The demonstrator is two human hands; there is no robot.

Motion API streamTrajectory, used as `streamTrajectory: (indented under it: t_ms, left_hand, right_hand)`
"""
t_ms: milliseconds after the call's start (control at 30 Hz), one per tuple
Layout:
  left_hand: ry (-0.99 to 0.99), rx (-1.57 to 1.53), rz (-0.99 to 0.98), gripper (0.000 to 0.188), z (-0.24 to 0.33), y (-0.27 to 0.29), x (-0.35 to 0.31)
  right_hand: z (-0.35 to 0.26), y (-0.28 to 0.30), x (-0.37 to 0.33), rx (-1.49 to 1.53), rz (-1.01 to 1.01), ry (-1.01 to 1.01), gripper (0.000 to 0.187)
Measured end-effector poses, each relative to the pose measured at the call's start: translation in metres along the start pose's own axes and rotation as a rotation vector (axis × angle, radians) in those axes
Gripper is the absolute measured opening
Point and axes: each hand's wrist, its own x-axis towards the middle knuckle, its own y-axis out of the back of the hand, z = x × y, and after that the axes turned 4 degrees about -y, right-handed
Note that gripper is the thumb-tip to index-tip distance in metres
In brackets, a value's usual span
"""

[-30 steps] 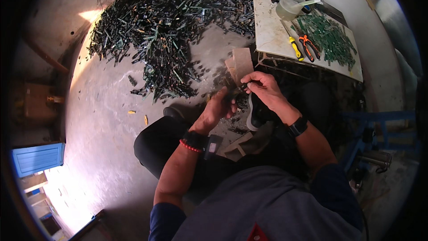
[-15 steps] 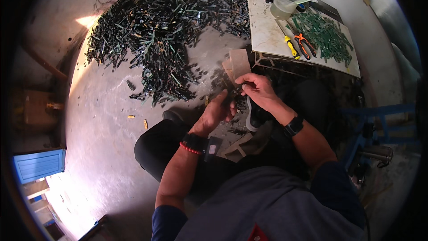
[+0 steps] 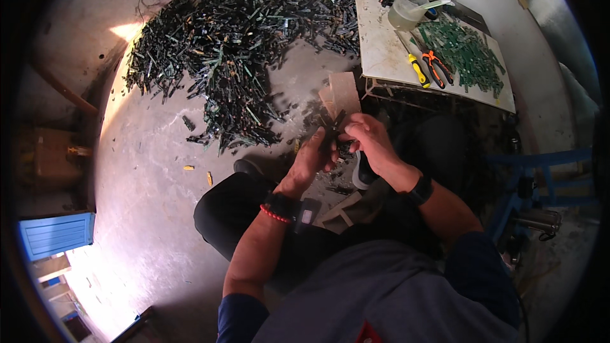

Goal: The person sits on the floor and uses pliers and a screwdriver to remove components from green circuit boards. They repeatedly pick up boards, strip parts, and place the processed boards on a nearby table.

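Over the floor between my knees, my left hand (image 3: pixel 311 157) is closed around a dark narrow strip (image 3: pixel 338 118), whose upper end sticks out past the thumb. Close beside it on the right, my right hand (image 3: pixel 375 142) has its thumb and fingertips pinched together at the strip's side. Whether those fingertips grip the strip or a small bit of it cannot be made out. Just beyond the hands stands a piece of brown cardboard (image 3: pixel 344 91). Dark scraps (image 3: pixel 343 189) lie on the floor below them.
A large heap of dark strips (image 3: pixel 238 57) spreads across the floor ahead. On a low white board (image 3: pixel 381 44) at the right are green circuit-board strips (image 3: pixel 467 57), a plastic cup (image 3: pixel 405 11), a yellow-black screwdriver (image 3: pixel 419 71) and orange-black pliers (image 3: pixel 437 67). Blue metal framing (image 3: pixel 546 159) stands at the right.
A dark strip now shows upright between my hands. My right hand has shifted slightly right and down, its fingers still pinched. The whole view has moved a little.
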Motion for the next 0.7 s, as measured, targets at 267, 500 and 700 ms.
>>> streamTrajectory:
  t_ms: [267,500,700]
  left_hand:
    - [-0.044,0.01,0.01,0.053,-0.014,0.006,0.01]
    - [-0.022,0.099,0.033,0.055,-0.002,-0.004,0.006]
    - [-0.019,0.084,0.002,0.06,-0.01,-0.005,0.009]
  right_hand:
    - [0.004,-0.015,0.008,0.154,-0.123,-0.117,0.028]
    - [0.004,-0.018,0.007,0.234,-0.142,-0.134,0.031]
    - [0.004,-0.023,0.006,0.216,-0.081,-0.177,0.031]
